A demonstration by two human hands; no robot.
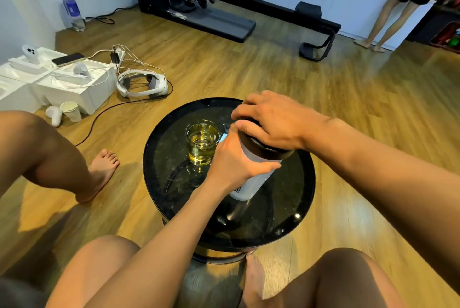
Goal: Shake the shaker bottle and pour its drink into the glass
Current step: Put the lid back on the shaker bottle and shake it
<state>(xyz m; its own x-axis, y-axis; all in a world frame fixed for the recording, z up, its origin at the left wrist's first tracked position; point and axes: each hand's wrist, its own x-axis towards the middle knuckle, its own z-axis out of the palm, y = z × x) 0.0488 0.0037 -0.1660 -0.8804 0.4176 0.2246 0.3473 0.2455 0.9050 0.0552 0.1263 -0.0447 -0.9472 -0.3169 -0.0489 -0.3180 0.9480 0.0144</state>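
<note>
The shaker bottle [251,183], frosted white with a black lid, stands upright on the round black table [174,183], right of centre. My left hand [234,161] wraps around its body just below the lid. My right hand [271,121] lies over the black lid from above, fingers curled on its far edge. Just left of the bottle, a clear glass [202,142] stands on the table, holding yellow drink to well over half its height. The bottle's contents are hidden by the frosted wall and my hands.
My bare knees frame the table's near edge, and a seated person's leg and foot [99,170] rest at the left. White boxes [74,88], a headset [142,83], cables and a paper cup [71,111] lie on the wooden floor beyond. Another person stands at far right.
</note>
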